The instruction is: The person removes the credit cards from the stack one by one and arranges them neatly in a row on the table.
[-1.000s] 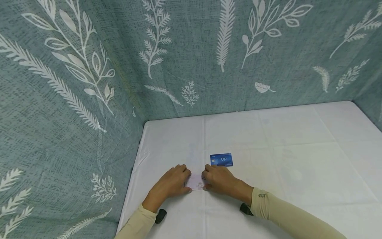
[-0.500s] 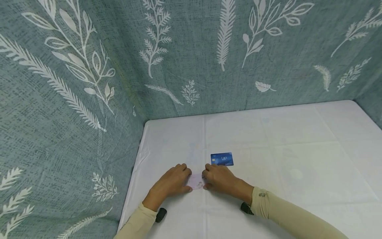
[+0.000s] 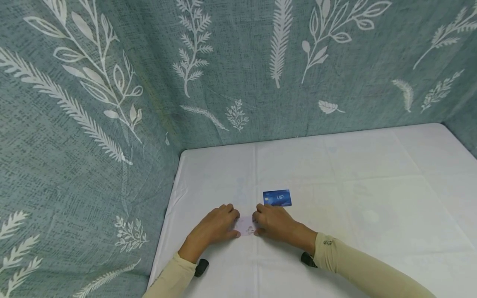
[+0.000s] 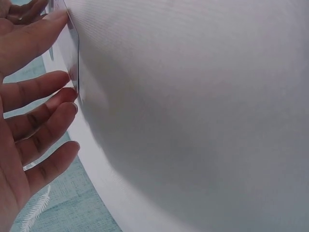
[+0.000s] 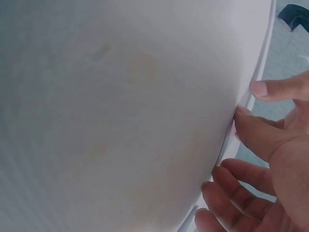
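One pale pink card (image 3: 246, 226) is at the near left part of the white table (image 3: 335, 165). The left hand (image 3: 216, 225) pinches its left edge and the right hand (image 3: 278, 223) its right edge. A blue VIP card (image 3: 277, 197) lies just past the right hand, on the far side.

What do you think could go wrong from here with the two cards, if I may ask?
The pale pink card might bend or slip if the left hand and right hand, at its opposite ends, press unevenly.

The blue VIP card lies just beyond the right hand's fingers, so a forward move could nudge it; I cannot tell whether they touch.
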The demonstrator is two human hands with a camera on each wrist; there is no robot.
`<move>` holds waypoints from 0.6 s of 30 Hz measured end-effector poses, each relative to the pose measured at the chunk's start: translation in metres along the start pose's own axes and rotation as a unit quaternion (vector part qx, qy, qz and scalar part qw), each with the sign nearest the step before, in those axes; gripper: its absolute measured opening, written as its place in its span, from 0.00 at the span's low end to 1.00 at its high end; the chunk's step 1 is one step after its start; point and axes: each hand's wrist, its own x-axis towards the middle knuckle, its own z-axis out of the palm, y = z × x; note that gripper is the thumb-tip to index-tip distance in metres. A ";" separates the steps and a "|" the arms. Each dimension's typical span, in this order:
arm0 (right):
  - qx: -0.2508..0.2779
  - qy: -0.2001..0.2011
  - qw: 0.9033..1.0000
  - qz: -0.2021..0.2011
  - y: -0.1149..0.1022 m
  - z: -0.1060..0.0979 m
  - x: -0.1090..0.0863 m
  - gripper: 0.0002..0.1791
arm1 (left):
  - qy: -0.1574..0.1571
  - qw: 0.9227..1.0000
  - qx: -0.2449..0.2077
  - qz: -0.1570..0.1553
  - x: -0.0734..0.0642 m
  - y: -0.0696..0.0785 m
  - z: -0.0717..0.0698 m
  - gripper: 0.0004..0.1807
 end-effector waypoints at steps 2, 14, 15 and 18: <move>-0.001 0.005 1.000 -0.002 0.000 0.000 0.000 0.23 | 0.002 1.000 0.002 0.002 0.000 0.000 0.000 0.23; 0.006 0.009 1.000 -0.001 0.000 -0.001 -0.001 0.21 | 0.017 1.000 0.000 0.005 -0.002 0.001 0.002 0.23; 0.005 0.009 1.000 -0.001 0.000 -0.001 0.000 0.21 | 0.018 1.000 0.001 0.007 -0.002 0.001 0.002 0.23; 0.003 0.013 1.000 -0.002 0.000 0.000 0.000 0.20 | 0.019 1.000 0.003 0.009 -0.002 0.000 0.002 0.23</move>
